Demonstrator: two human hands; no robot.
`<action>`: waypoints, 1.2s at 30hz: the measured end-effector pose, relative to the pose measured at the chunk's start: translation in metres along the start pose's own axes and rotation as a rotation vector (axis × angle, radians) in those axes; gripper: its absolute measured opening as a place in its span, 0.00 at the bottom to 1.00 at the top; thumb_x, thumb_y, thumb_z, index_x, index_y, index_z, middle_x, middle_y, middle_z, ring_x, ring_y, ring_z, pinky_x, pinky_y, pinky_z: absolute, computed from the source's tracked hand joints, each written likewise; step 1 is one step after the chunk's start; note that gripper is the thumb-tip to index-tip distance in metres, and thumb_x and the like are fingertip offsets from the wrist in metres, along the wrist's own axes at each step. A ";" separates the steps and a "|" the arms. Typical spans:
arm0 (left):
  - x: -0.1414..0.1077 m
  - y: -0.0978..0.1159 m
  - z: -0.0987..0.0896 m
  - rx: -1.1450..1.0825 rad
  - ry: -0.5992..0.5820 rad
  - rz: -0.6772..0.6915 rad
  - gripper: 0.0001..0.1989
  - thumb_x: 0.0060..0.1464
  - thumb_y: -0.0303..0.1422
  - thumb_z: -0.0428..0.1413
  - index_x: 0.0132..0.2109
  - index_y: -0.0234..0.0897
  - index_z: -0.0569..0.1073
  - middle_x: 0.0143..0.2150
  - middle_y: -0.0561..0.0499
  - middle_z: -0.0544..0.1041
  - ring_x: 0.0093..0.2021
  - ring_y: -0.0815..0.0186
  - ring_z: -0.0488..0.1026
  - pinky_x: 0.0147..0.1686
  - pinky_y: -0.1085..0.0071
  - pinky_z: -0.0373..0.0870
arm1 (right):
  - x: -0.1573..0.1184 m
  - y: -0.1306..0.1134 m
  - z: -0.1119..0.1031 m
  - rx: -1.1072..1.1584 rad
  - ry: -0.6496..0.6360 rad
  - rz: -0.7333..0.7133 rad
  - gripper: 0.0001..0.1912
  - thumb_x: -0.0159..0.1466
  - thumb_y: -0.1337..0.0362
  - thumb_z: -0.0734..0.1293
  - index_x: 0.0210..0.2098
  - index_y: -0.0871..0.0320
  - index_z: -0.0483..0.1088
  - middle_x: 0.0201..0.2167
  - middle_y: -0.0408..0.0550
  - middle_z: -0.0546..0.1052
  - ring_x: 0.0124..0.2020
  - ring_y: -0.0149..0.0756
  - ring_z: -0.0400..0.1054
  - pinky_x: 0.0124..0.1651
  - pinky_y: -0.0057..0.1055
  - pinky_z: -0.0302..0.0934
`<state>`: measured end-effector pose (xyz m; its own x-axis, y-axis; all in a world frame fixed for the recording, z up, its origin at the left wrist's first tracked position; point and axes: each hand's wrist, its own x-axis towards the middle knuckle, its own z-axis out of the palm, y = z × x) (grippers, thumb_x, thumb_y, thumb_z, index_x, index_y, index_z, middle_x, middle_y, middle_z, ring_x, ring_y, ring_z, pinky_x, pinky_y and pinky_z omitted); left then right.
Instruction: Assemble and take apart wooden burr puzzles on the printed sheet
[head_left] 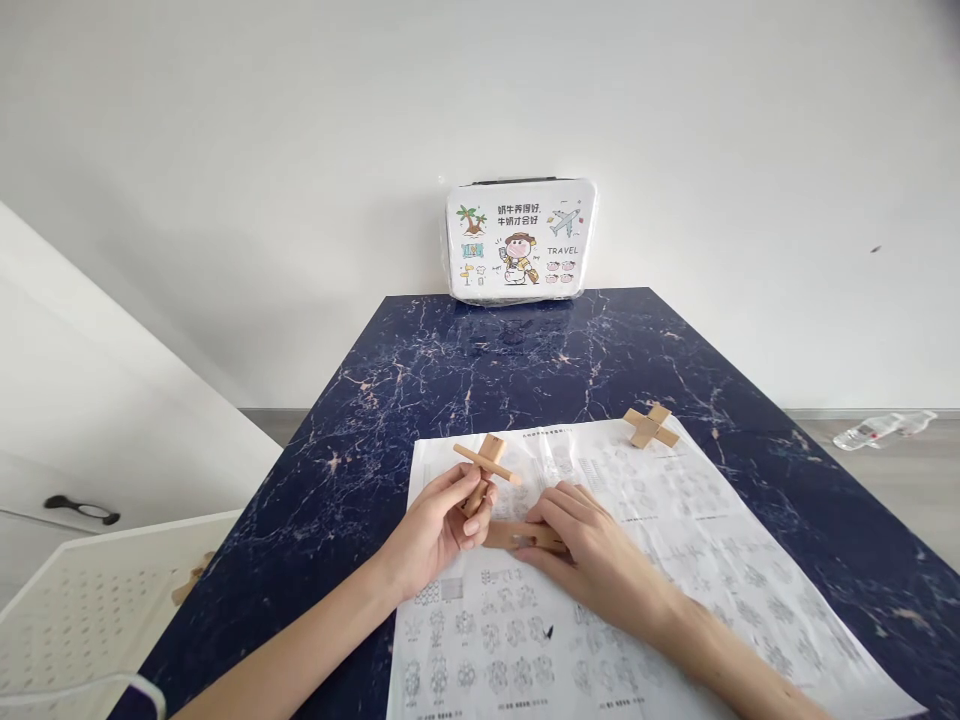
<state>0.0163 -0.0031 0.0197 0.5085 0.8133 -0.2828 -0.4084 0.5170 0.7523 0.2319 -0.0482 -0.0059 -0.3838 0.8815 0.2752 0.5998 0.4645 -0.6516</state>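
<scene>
Left hand (439, 530): fingers grasping crossed wooden pieces (486, 470).
Right hand (592, 555): fingers apparently pinching a loose wooden bar (517, 537) on the diagram sheet (675, 540).
Next: aligning bar with notch.

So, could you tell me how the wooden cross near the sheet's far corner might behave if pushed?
The wooden cross looks stiff and probably light. Its crossed arms rest flat on the paper sheet, so it should slide, not roll.

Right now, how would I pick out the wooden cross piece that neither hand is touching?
Start at the dark blue marbled table and find the printed instruction sheet spread over its near half. At the sheet's far right corner lies the free wooden cross, flat on the paper. Unlike the piece in the left hand, nobody is touching it.
</scene>
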 end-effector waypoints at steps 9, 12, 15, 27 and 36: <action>0.002 0.002 -0.003 0.051 0.035 0.027 0.13 0.62 0.38 0.65 0.37 0.32 0.75 0.35 0.51 0.76 0.18 0.81 0.57 0.16 0.80 0.52 | 0.001 -0.003 -0.004 0.325 0.067 0.302 0.12 0.69 0.52 0.69 0.34 0.52 0.74 0.27 0.43 0.76 0.27 0.36 0.66 0.28 0.33 0.60; 0.001 0.002 -0.002 0.091 0.027 0.035 0.14 0.62 0.40 0.64 0.36 0.31 0.76 0.34 0.51 0.76 0.18 0.81 0.57 0.15 0.80 0.52 | 0.003 -0.004 -0.010 0.509 0.096 0.337 0.14 0.68 0.50 0.70 0.34 0.53 0.74 0.31 0.45 0.78 0.33 0.38 0.71 0.35 0.33 0.66; 0.001 0.001 -0.002 0.095 0.025 0.030 0.15 0.62 0.40 0.64 0.37 0.31 0.76 0.34 0.52 0.75 0.18 0.81 0.57 0.16 0.80 0.54 | 0.005 -0.005 -0.015 0.750 0.112 0.351 0.15 0.70 0.48 0.68 0.42 0.53 0.74 0.41 0.48 0.80 0.43 0.41 0.75 0.46 0.36 0.70; 0.001 0.003 0.001 0.040 0.076 0.032 0.11 0.64 0.38 0.62 0.45 0.32 0.76 0.36 0.52 0.73 0.20 0.80 0.60 0.19 0.79 0.55 | 0.008 -0.010 -0.017 1.235 0.101 0.536 0.18 0.71 0.44 0.65 0.42 0.53 0.68 0.31 0.42 0.68 0.22 0.27 0.55 0.22 0.27 0.50; 0.003 0.002 0.001 0.027 0.048 0.032 0.12 0.63 0.38 0.63 0.46 0.32 0.77 0.36 0.51 0.73 0.22 0.77 0.61 0.23 0.77 0.59 | 0.005 -0.001 -0.007 1.334 0.011 0.450 0.19 0.70 0.50 0.70 0.54 0.54 0.69 0.47 0.52 0.77 0.37 0.34 0.68 0.43 0.35 0.63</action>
<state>0.0181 -0.0004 0.0209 0.4588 0.8413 -0.2860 -0.4026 0.4838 0.7771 0.2336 -0.0438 0.0011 -0.3304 0.9346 -0.1315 -0.4419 -0.2763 -0.8535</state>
